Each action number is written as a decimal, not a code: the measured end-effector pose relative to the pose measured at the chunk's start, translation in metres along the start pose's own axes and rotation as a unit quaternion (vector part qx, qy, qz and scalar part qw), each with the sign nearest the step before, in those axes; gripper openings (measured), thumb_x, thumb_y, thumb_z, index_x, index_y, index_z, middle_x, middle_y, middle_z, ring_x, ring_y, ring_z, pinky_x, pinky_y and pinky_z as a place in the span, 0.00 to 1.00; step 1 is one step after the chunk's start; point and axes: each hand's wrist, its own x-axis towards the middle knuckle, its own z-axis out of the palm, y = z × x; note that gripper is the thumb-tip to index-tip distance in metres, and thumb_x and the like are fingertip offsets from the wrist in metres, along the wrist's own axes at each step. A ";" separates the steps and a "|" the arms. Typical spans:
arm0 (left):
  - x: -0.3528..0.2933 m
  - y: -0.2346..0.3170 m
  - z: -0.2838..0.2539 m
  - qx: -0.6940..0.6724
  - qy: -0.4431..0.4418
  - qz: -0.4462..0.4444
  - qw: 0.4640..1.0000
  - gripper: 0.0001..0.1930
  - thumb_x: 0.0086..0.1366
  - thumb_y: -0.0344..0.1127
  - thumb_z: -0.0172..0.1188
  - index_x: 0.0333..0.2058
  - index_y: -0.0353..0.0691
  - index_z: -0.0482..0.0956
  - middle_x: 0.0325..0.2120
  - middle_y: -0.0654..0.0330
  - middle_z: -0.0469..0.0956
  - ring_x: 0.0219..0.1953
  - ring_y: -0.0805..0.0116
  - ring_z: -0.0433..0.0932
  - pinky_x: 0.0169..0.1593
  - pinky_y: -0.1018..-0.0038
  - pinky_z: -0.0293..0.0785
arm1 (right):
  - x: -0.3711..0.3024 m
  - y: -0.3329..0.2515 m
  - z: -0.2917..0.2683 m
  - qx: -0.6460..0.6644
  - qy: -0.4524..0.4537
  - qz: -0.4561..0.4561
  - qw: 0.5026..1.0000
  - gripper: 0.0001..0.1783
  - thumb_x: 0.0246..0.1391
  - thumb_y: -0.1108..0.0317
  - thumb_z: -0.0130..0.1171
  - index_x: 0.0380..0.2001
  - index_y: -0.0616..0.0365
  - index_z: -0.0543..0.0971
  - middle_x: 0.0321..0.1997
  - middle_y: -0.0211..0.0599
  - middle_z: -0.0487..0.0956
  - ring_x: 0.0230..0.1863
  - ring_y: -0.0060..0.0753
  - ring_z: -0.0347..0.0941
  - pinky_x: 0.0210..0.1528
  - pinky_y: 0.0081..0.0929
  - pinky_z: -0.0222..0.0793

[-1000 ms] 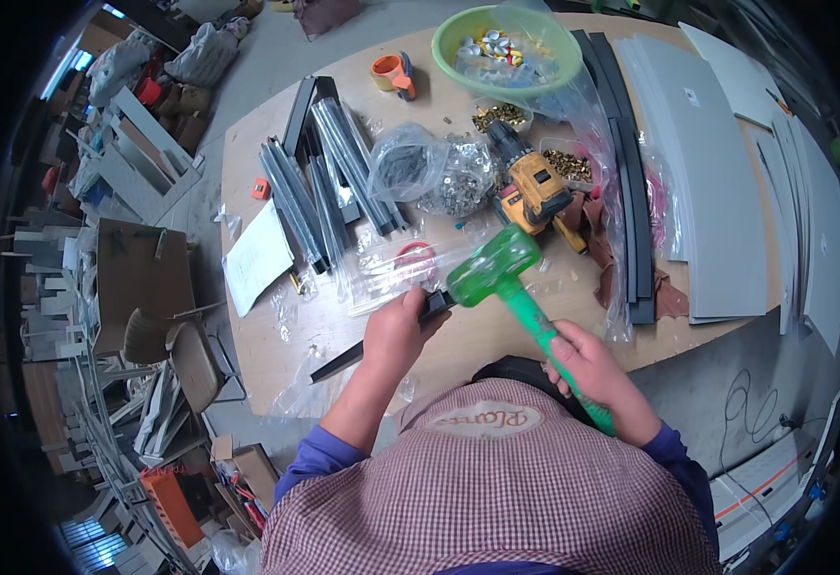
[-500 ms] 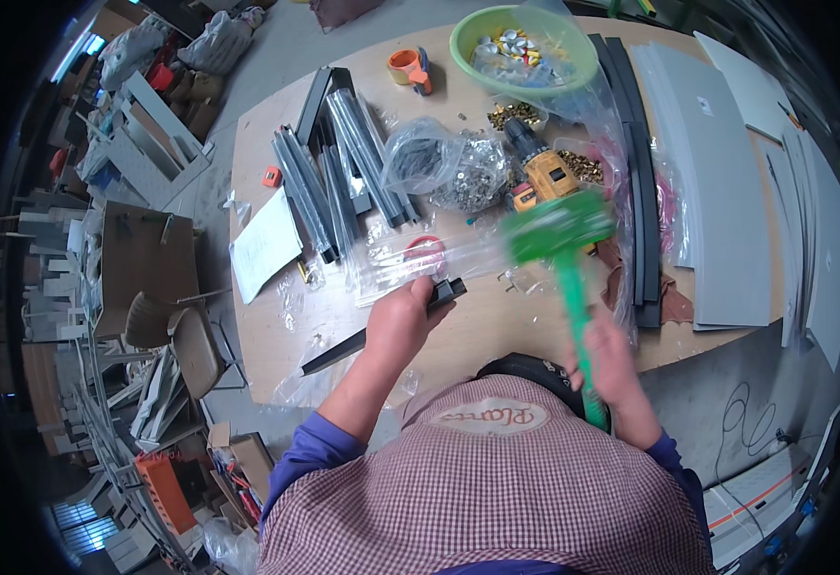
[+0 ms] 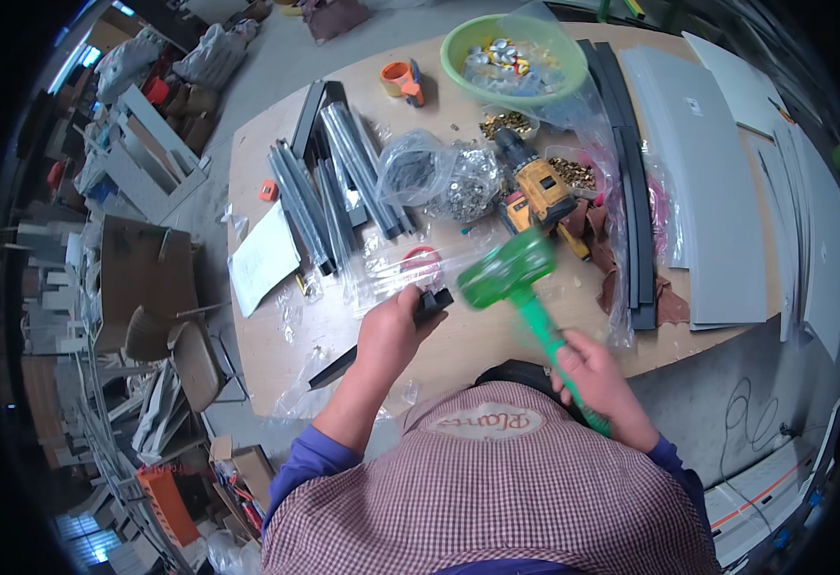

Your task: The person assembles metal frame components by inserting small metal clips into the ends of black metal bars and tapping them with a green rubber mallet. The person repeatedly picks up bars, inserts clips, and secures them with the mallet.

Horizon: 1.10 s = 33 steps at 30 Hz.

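Observation:
My left hand (image 3: 391, 331) is wrapped round a dark metal channel bar (image 3: 336, 367), held at a slant over the near part of the table. The bar's upper end pokes out beyond my fingers, towards the mallet. In my right hand (image 3: 597, 379) is the handle of a green mallet (image 3: 508, 270). Its head is slightly blurred and sits just right of the bar's end, with a small gap between them. Beyond the mallet a yellow and black cordless drill (image 3: 543, 187) lies on the table.
Wrapped metal bars (image 3: 353, 158) lie at the left with a paper sheet (image 3: 265, 268). Bags of small metal parts (image 3: 463, 182) and a light green basin (image 3: 449, 59) stand farther back. Long dark strips (image 3: 638, 220) and grey panels (image 3: 717, 192) line the right. An orange tape dispenser (image 3: 403, 81) is at the back.
The mallet has swung left and down, its head now near the bar's end. My left hand and the bar have barely moved.

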 end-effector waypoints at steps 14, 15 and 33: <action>0.000 -0.002 -0.008 -0.251 0.120 -0.108 0.954 0.19 0.52 0.34 0.75 0.37 0.36 0.74 0.26 0.54 0.80 0.27 0.64 0.78 0.33 0.71 0.74 | 0.047 0.106 -0.056 -0.491 0.265 -0.223 0.799 0.25 0.51 0.63 0.66 0.54 0.52 0.76 0.37 0.44 0.79 0.37 0.52 0.77 0.40 0.42 0.74; -0.001 0.001 -0.008 -0.333 0.115 -0.153 0.923 0.19 0.52 0.31 0.75 0.37 0.36 0.74 0.26 0.59 0.80 0.30 0.73 0.77 0.34 0.74 0.74 | 0.048 0.120 -0.063 -0.534 0.286 -0.193 0.772 0.26 0.49 0.63 0.67 0.54 0.51 0.76 0.39 0.43 0.78 0.39 0.51 0.76 0.41 0.42 0.74; 0.013 -0.039 -0.006 -0.737 0.312 -0.095 0.592 0.21 0.68 0.49 0.60 0.48 0.39 0.67 0.37 0.57 0.75 0.38 0.63 0.76 0.46 0.62 0.75 | 0.085 0.052 0.034 -0.468 0.030 -0.306 0.828 0.37 0.44 0.56 0.69 0.58 0.52 0.69 0.46 0.45 0.77 0.49 0.48 0.75 0.49 0.41 0.72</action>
